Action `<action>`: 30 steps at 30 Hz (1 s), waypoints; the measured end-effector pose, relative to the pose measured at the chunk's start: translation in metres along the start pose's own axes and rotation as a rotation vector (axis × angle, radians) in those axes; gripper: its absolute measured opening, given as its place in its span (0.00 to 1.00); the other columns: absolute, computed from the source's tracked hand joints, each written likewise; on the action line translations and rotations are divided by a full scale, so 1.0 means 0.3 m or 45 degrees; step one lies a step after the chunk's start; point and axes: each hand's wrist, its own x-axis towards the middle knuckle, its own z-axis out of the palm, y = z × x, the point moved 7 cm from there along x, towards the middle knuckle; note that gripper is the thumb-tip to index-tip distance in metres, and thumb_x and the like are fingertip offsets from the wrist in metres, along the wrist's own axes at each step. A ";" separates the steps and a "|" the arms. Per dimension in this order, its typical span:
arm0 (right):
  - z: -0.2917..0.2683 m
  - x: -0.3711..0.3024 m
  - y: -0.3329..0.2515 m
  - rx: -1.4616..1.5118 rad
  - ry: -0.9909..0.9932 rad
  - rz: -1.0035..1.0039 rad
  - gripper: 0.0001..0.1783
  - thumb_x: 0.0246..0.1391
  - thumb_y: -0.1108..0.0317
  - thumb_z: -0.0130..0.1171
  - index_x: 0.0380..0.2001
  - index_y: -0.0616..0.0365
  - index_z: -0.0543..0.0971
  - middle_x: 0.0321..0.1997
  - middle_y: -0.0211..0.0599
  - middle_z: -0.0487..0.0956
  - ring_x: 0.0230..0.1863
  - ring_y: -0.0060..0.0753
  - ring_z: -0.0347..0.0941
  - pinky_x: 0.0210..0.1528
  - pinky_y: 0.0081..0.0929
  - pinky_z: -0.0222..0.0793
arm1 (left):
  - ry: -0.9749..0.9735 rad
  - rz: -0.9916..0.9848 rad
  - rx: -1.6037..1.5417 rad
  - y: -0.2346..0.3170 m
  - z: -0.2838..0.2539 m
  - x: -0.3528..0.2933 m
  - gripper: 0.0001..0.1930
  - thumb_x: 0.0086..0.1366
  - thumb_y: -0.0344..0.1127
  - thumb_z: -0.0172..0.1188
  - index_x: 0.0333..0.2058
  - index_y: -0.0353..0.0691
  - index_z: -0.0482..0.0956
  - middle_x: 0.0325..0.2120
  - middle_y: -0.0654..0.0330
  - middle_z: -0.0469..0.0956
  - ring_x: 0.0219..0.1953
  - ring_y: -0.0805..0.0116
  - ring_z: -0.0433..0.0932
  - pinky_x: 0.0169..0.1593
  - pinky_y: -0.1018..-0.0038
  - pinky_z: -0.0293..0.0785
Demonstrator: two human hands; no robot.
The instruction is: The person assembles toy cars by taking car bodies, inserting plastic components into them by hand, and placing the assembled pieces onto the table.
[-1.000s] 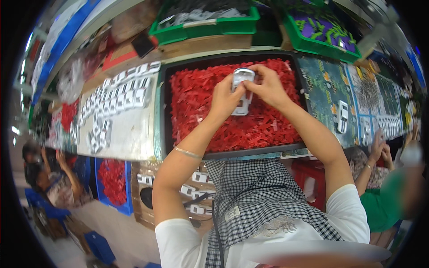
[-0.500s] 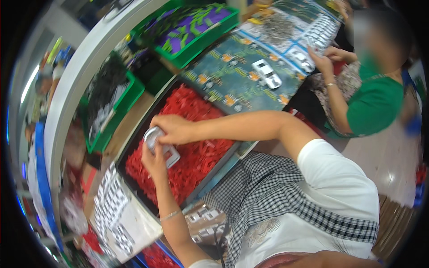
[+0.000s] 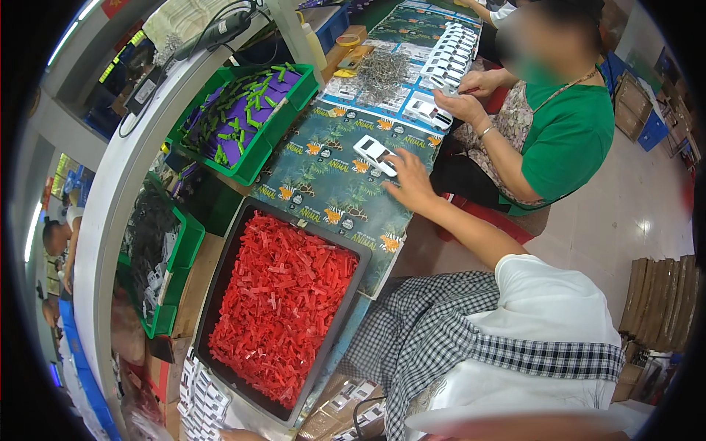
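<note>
now right hand (image 3: 409,187) touches white toy car (image 3: 374,153)

A pale, shiny floor (image 3: 647,213) spreads to my right and catches the light. Flattened brown cardboard (image 3: 662,294) stands stacked on it. A white curved beam (image 3: 110,191) runs along my left, with lit tubes (image 3: 33,231) glowing beyond it, and the long surface (image 3: 323,184) wears a dark green patterned cover.
</note>
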 end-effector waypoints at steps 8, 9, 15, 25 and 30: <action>0.038 -0.014 0.092 0.016 -0.126 -0.055 0.25 0.48 0.65 0.63 0.51 0.53 0.70 0.51 0.42 0.68 0.55 0.50 0.62 0.54 0.45 0.61 | 0.633 0.093 -0.443 0.113 -0.250 -0.259 0.21 0.69 0.53 0.42 0.52 0.50 0.72 0.40 0.54 0.73 0.36 0.53 0.72 0.27 0.59 0.68; 0.058 -0.001 0.086 0.051 -0.165 -0.041 0.25 0.48 0.65 0.63 0.51 0.53 0.70 0.50 0.41 0.69 0.55 0.49 0.63 0.53 0.45 0.61 | 0.611 0.047 -0.445 0.076 -0.224 -0.228 0.19 0.68 0.51 0.44 0.52 0.50 0.72 0.39 0.55 0.73 0.35 0.53 0.72 0.25 0.59 0.67; 0.057 0.054 -0.066 -0.037 -0.139 -0.148 0.31 0.46 0.65 0.65 0.54 0.56 0.68 0.61 0.53 0.60 0.60 0.54 0.59 0.56 0.40 0.65 | 0.153 -0.205 -0.619 -0.046 0.070 -0.040 0.21 0.63 0.46 0.50 0.51 0.42 0.73 0.42 0.48 0.75 0.41 0.46 0.73 0.33 0.52 0.71; -0.101 0.148 0.041 0.875 0.295 0.259 0.15 0.63 0.64 0.47 0.44 0.63 0.75 0.26 0.46 0.79 0.29 0.47 0.78 0.33 0.36 0.70 | 0.160 0.451 -2.024 0.220 -0.647 -0.049 0.27 0.65 0.32 0.53 0.62 0.34 0.59 0.62 0.49 0.60 0.64 0.56 0.59 0.63 0.61 0.56; -0.154 0.118 -0.392 0.993 -0.097 -0.157 0.15 0.65 0.62 0.46 0.47 0.60 0.75 0.35 0.41 0.80 0.34 0.31 0.75 0.39 0.28 0.69 | 0.290 1.087 -1.931 0.336 -1.373 -0.371 0.32 0.60 0.35 0.58 0.62 0.37 0.58 0.65 0.47 0.53 0.67 0.49 0.51 0.66 0.57 0.48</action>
